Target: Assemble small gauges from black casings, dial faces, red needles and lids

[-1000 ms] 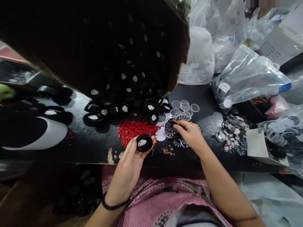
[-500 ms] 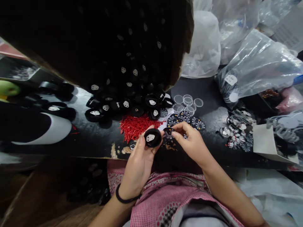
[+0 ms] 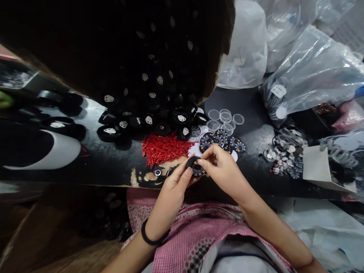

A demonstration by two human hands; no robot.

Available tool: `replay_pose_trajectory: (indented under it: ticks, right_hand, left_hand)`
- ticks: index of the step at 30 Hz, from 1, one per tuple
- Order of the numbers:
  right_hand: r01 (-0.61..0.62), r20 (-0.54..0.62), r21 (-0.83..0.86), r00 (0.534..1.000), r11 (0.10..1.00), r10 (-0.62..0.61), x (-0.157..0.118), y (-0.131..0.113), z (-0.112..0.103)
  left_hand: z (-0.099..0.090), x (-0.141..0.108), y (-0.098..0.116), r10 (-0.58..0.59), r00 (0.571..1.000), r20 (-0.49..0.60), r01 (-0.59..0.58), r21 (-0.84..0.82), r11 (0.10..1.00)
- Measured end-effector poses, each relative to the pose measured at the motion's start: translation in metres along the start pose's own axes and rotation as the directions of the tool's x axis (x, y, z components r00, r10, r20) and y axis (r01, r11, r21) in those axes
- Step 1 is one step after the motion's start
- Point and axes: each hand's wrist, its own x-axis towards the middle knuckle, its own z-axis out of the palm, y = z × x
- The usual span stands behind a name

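My left hand (image 3: 178,182) grips a round black case (image 3: 190,162) near the table's front edge. My right hand (image 3: 217,165) pinches a black printed dial disc (image 3: 197,168), which lies against the open face of the case. Just beyond the hands are several more printed dials (image 3: 207,141), partly over white paper discs. Clear round covers (image 3: 226,116) lie behind those dials. To the left of them is a heap of small red pieces (image 3: 165,148). More black cases (image 3: 182,115) with pale oval parts inside sit behind the red heap.
A large dark container (image 3: 113,45) full of black cases hangs over the back left. Clear plastic bags (image 3: 315,72) fill the back right. At the right are a pile of small parts (image 3: 287,151) and a white box (image 3: 318,165). A white curved piece (image 3: 66,149) lies left.
The black case and the dial have come together; the dial now covers the case's face, where the pale part showed before. The case has tilted and moved slightly right. The view has shifted a little.
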Motion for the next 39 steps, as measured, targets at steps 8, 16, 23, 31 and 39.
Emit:
replay_pose_trajectory:
  ticks: [8,16,23,31,39]
  right_hand:
    - [-0.048,0.153,-0.025,0.987,0.999,0.051,-0.008,0.005,-0.002]
    - [0.187,0.271,-0.326,0.958,0.927,-0.097,-0.006,0.008,0.008]
    - [0.409,0.329,-0.744,0.912,0.528,-0.244,0.025,0.014,0.032]
    - [0.358,0.231,-0.592,0.934,0.722,-0.273,0.011,0.013,0.023]
    - [0.369,0.216,-0.567,0.929,0.736,-0.299,0.002,0.003,0.013]
  left_hand:
    - [-0.002,-0.002,0.001,-0.037,0.998,0.048,0.037,-0.007,0.999]
    - [-0.034,-0.012,-0.005,-0.026,0.996,-0.081,0.03,0.043,0.999]
    - [-0.025,-0.014,0.007,0.014,0.962,-0.274,-0.076,-0.217,0.973]
    - [-0.011,-0.006,0.009,0.042,0.975,-0.216,-0.11,-0.313,0.943]
    - [-0.009,-0.012,0.017,0.061,0.978,-0.201,-0.118,-0.285,0.951]
